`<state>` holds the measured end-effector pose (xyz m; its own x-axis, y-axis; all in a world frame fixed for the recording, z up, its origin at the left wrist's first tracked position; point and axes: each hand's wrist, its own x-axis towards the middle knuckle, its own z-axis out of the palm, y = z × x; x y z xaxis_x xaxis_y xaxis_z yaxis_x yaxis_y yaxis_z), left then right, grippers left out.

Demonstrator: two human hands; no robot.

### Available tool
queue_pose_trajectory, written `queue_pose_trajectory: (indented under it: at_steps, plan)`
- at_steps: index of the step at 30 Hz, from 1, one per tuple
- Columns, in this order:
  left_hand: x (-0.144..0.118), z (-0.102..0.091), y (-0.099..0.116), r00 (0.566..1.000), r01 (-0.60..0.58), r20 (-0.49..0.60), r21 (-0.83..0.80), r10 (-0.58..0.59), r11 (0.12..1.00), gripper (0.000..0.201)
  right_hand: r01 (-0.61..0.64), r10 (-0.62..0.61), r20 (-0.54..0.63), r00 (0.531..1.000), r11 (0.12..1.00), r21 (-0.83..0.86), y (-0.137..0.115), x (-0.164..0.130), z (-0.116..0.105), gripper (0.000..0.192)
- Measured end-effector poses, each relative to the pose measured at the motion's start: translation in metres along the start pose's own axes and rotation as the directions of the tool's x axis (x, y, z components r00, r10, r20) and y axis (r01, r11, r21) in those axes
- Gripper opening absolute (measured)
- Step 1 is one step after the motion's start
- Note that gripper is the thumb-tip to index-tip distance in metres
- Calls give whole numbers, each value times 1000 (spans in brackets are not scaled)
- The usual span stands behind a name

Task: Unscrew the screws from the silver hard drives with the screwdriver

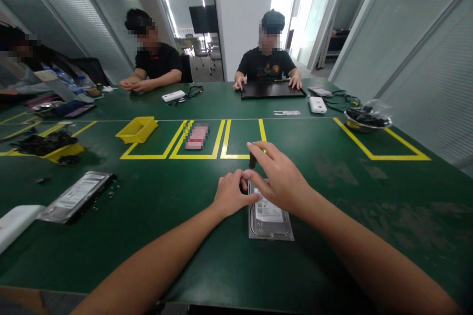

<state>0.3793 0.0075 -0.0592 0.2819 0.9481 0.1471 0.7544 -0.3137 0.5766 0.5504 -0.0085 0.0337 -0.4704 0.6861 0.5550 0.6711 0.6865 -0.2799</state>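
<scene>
Single head-worn view, facing forward and down; green table [166,187] close below, glass partitions [417,54] beyond

The hard drive [271,221] lies on the table [155,197], right of a second drive [78,194], left of a bowl [364,127].

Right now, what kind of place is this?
It looks like an office room used as a workshop, though I can't be sure. There's a long green table with yellow outlines, a hard drive being worked on, and glass partitions like an office has.
</scene>
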Motion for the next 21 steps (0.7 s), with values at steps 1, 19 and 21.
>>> queue_pose_trajectory:
  at_steps: [1,19,21]
  plan:
    - [0,0,1,1000,3,10,-7,-3,1000,42,2,-2,-3,1000,1000,-3,-1,-1,1,53]
    - [-1,5,-9,999,-50,12,3,50,999,44,39,-39,40,998,999,-5,-4,-1,-7,48]
    - [0,2,-12,997,-72,30,-36,73,997,41,51,-53,48,997,998,32,-4,0,-10,43]
